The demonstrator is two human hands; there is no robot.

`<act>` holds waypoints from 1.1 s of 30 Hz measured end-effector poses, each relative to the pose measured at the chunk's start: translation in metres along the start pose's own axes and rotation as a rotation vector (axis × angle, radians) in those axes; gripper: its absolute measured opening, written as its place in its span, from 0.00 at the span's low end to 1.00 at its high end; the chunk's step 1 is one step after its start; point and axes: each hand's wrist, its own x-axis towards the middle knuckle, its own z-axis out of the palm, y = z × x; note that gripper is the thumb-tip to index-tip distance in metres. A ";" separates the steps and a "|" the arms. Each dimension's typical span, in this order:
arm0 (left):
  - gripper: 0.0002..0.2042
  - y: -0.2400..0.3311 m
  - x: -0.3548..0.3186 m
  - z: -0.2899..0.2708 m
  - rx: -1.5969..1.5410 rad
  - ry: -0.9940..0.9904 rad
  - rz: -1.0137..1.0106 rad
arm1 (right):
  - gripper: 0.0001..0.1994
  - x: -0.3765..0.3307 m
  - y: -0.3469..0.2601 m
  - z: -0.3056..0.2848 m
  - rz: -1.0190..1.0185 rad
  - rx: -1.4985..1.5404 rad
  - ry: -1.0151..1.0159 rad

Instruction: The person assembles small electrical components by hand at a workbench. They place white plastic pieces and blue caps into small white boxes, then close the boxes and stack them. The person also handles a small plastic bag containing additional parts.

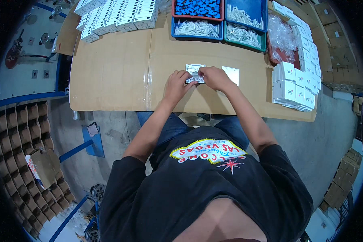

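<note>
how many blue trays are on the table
2: one blue tray in front of the red tray of blue pieces, another blue tray behind the green tray; others may be hidden.

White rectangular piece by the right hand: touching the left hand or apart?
Apart: head view shows the right hand between left hand and white rectangular piece.

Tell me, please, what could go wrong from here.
The left hand and right hand crowd the small white item, so it might get nudged askew.
The right forearm could brush the flat white piece beside it.
The stacked white boxes near the table's front right corner might topple if bumped.
</note>
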 end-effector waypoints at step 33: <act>0.51 0.002 -0.002 0.012 0.153 -0.052 -0.183 | 0.33 -0.079 0.070 0.021 0.701 0.192 0.520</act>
